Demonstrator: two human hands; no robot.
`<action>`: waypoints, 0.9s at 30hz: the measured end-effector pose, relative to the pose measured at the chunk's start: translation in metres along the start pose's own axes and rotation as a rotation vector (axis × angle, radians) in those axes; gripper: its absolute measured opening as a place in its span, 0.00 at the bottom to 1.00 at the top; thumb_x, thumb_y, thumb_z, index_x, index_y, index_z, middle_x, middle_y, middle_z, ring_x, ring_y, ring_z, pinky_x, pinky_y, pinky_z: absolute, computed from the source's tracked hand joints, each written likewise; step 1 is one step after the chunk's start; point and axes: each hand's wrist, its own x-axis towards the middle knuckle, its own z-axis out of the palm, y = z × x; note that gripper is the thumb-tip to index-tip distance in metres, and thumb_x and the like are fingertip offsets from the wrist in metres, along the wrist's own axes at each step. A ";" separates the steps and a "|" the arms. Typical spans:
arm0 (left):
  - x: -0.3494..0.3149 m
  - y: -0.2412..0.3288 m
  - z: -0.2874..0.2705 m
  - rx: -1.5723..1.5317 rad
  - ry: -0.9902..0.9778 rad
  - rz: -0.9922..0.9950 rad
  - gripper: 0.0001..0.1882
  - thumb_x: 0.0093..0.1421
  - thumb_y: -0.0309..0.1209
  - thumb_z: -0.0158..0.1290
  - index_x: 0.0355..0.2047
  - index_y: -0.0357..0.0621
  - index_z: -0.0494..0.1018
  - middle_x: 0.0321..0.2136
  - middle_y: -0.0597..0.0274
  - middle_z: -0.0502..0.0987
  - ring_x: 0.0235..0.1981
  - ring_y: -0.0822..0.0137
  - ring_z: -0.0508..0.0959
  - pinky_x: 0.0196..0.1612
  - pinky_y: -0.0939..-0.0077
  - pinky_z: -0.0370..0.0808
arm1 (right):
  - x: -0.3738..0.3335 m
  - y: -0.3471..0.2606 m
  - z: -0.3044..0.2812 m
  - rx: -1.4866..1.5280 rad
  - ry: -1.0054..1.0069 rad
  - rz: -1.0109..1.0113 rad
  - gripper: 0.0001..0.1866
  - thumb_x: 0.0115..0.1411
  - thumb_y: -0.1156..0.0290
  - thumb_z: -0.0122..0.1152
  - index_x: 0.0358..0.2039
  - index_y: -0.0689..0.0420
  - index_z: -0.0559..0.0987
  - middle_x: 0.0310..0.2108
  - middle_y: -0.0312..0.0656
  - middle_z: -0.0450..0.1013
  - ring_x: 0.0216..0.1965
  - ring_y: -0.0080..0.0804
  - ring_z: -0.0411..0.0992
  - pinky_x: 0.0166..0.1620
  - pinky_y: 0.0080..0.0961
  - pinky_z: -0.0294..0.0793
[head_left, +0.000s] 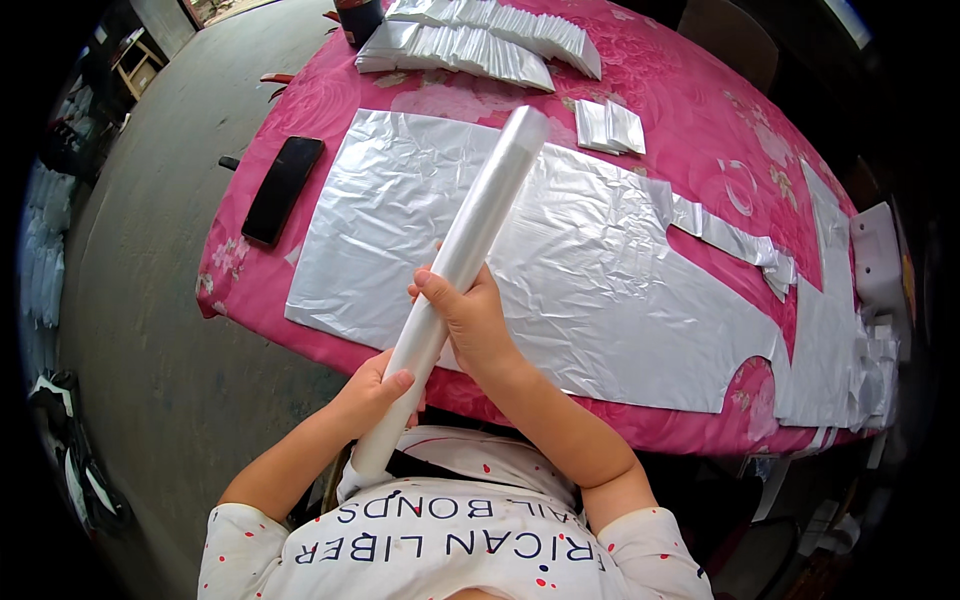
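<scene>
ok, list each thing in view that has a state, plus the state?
Left hand, closed around roll's lower part
Right hand, closed around roll, higher up
Plastic roll, wound, tilted above sheet
Silvery sheet, spread out, wrinkled
Phone, lying flat, screen dark
Back packets, folded, in overlapping rows
Tablecloth, spread over table

Pink tablecloth (690, 90) (floral), white roll (478, 222)

Dark container (361, 22): top cut off by upper edge. Left hand (372, 397): fingers partly hidden behind film roll (462, 262).
</scene>
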 end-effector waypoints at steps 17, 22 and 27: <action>-0.032 -0.029 -0.021 -0.106 -0.153 -0.346 0.43 0.42 0.59 0.59 0.47 0.36 0.66 0.19 0.65 0.70 0.16 0.74 0.72 0.21 0.79 0.71 | 0.043 -0.104 -0.119 -0.689 0.009 -0.014 0.13 0.56 0.63 0.57 0.37 0.58 0.77 0.32 0.32 0.73 0.26 0.13 0.64 0.31 0.12 0.64; -0.033 -0.029 -0.023 -0.151 -0.181 -0.346 0.38 0.46 0.55 0.58 0.48 0.37 0.66 0.19 0.65 0.70 0.17 0.75 0.71 0.22 0.82 0.70 | 0.045 -0.104 -0.111 -0.814 -0.164 0.058 0.10 0.54 0.65 0.60 0.32 0.58 0.78 0.25 0.29 0.71 0.25 0.14 0.65 0.30 0.13 0.64; -0.033 -0.030 -0.026 -0.129 -0.211 -0.367 0.39 0.45 0.55 0.58 0.49 0.37 0.66 0.20 0.64 0.71 0.17 0.75 0.72 0.23 0.83 0.70 | 0.044 -0.109 -0.116 -0.882 -0.081 0.052 0.08 0.54 0.68 0.59 0.30 0.60 0.78 0.22 0.30 0.71 0.23 0.15 0.65 0.28 0.14 0.65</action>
